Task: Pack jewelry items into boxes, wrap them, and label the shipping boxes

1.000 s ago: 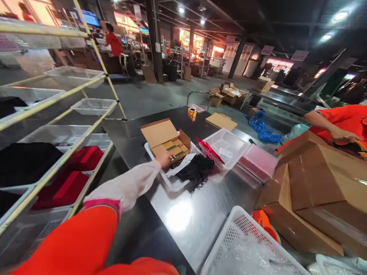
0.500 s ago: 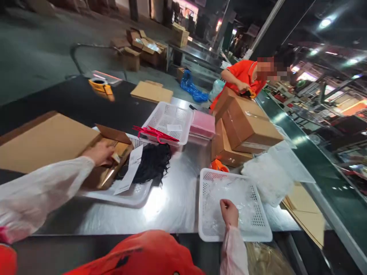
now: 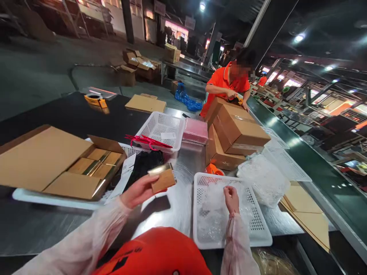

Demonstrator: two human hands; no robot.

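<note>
My left hand (image 3: 141,191) grips a small brown box (image 3: 163,179) with a shiny gold edge, held above the metal table. To its left an open carton (image 3: 74,185) contains several similar small boxes (image 3: 97,162). Black stringy material (image 3: 143,162) and a white paper slip (image 3: 124,173) lie beside that carton. My right hand (image 3: 231,198) is closed over a white basket (image 3: 197,214) of clear plastic film (image 3: 213,217). Its fingertips are pinched together; anything between them is too small to make out.
Another white basket (image 3: 179,139) holds red strips (image 3: 149,141). Pink packs (image 3: 195,130), stacked cartons (image 3: 241,128) and an orange tape dispenser (image 3: 214,169) are near it. A person (image 3: 225,84) in orange works behind the cartons. A green conveyor (image 3: 309,152) runs along the right.
My left hand has come out of the open carton and moved right with a small box. My right hand has risen slightly over the basket. The view has shifted.
</note>
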